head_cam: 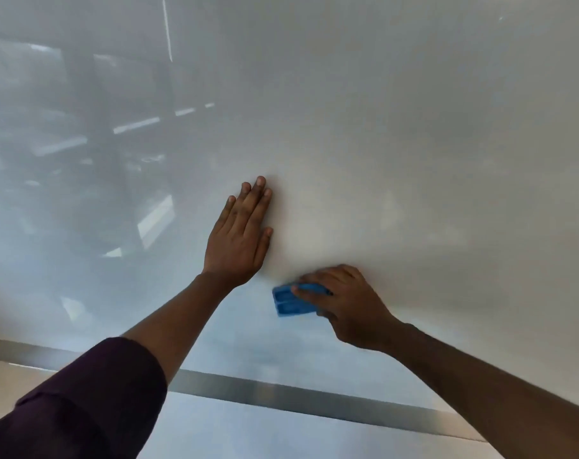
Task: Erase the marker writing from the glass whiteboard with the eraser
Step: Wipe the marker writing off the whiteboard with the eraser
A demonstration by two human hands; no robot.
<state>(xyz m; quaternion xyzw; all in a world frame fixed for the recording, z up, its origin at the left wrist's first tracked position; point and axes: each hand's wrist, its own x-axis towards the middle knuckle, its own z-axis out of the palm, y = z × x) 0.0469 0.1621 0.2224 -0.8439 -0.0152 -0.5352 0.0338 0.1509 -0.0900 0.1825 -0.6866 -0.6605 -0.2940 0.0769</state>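
Observation:
The glass whiteboard [380, 127] fills nearly the whole head view, pale grey and glossy. No marker writing shows on it. My left hand [240, 236] lies flat against the glass near the middle, fingers straight and pointing up. Below and to its right, my right hand [344, 303] grips a blue eraser [293, 301] and holds it against the board. The eraser's left half sticks out from under my fingers; the rest is covered by the hand.
A metal strip [281, 397] runs along the bottom edge of the board, slanting down to the right. Below it lies a pale surface [248, 432]. Reflections of windows and furniture [82, 144] show in the left part of the glass.

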